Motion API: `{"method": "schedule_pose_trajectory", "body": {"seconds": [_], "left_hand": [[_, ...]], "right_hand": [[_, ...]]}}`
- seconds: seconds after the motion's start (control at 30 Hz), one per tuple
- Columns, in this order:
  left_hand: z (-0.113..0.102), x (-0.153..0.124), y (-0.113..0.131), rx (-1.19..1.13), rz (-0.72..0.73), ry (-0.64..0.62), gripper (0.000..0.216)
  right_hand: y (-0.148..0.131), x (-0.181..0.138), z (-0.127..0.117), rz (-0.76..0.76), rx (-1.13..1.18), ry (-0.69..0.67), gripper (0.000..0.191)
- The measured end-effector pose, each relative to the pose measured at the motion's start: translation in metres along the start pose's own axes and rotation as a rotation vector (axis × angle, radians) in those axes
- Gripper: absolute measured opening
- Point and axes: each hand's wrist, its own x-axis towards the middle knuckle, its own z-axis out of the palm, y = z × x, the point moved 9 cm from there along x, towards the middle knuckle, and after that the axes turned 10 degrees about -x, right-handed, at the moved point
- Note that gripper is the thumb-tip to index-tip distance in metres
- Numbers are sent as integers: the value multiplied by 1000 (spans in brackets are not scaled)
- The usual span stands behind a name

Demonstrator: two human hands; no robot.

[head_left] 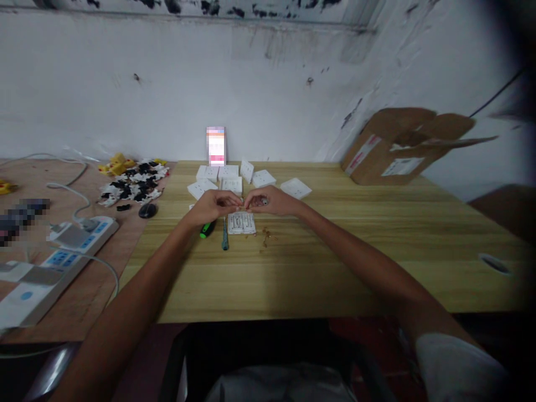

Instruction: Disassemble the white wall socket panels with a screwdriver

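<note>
My left hand (211,205) and my right hand (270,201) meet over the table, fingertips pinched close together. What sits between the fingertips is too small to make out. A small greyish bit (265,201) shows by the curled fingers of my right hand. Just below the hands lies a white square part (242,223) with dark slots and compartments facing up. To its left are a slim teal screwdriver (225,241) and a green-and-black handle (206,229), partly covered by my left hand. Small brass-coloured pieces (267,235) are scattered at its right.
Several white square socket plates, one of them tilted up (247,171), lie behind my hands. A lit phone (216,146) leans on the wall. Leftward are a mouse (148,210), a black-and-white pile (133,183) and a power strip (62,268). An open cardboard box (389,148) stands back right.
</note>
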Motion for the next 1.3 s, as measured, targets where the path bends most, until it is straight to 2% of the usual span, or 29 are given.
{"method": "schedule_pose_trajectory", "body": {"seconds": [0.23,0.37,0.73,1.0,1.3], "left_hand": [[0,-1,6,-19,24,12,21],[-6,-1,8,10,49,63,24],[-9,1,8,-14,85,122,22],[-9,0,11,-68,69,121,23],[-7,-1,13,-140,76,114,19]], "right_hand": [[16,5,4,81,160,91,26],[15,7,2,36,211,169,25],[-7,1,-11,-78,57,381,17],[-16,-2,-9,-74,-72,385,9],[-22,-6,-10,-78,-90,417,13]]}}
